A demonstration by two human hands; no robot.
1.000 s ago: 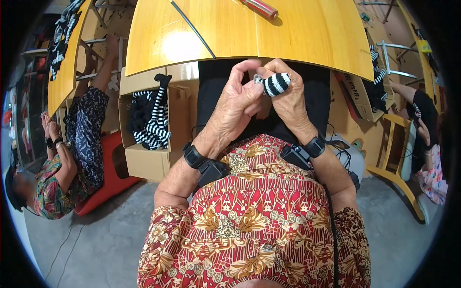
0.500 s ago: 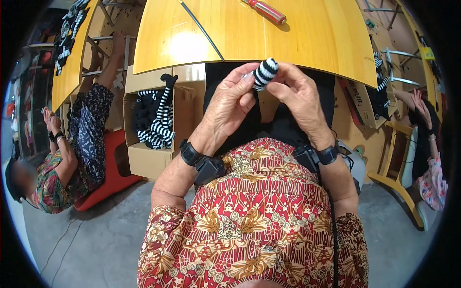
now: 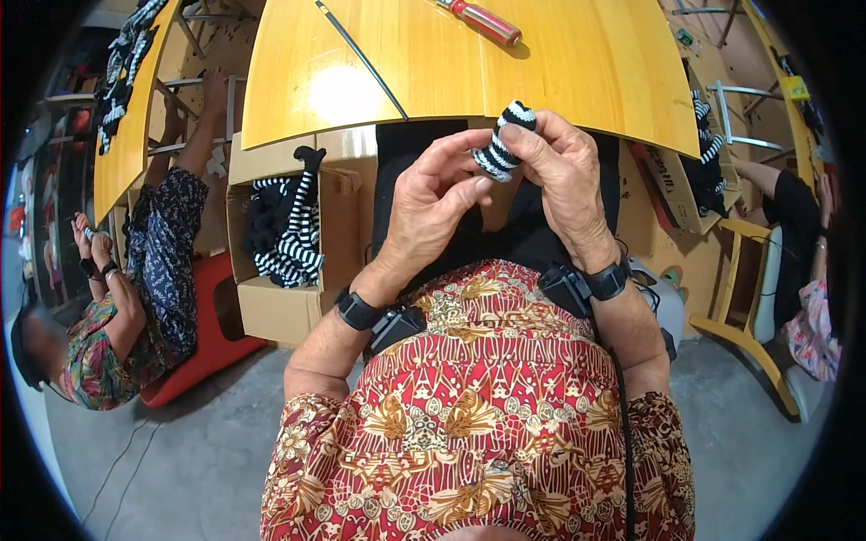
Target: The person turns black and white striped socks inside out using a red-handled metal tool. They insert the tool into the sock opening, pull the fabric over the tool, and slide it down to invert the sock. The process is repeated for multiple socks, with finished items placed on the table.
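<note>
A small black-and-white striped knitted tube (image 3: 502, 155) is held between my hands, just in front of the table edge. My right hand (image 3: 566, 176) pinches its upper part, the thumb lying across the stripes. At the flared lower rim, my left hand (image 3: 431, 206) has its forefinger and thumb against the knit, curved with a gap between them. The tube bends a little in the middle, its rounded tip pointing up. Fingers behind it are partly hidden.
On the yellow table (image 3: 595, 81) lie a thin dark rod (image 3: 363, 61) and a red-handled screwdriver (image 3: 487, 22). A cardboard box (image 3: 280, 311) of striped knits (image 3: 300, 236) stands at left; another box (image 3: 672, 185) is at right. People sit on both sides.
My left hand has loosened its pinch and shifted to the tube's lower rim. My right thumb now presses on the tube, which shows more of its length.
</note>
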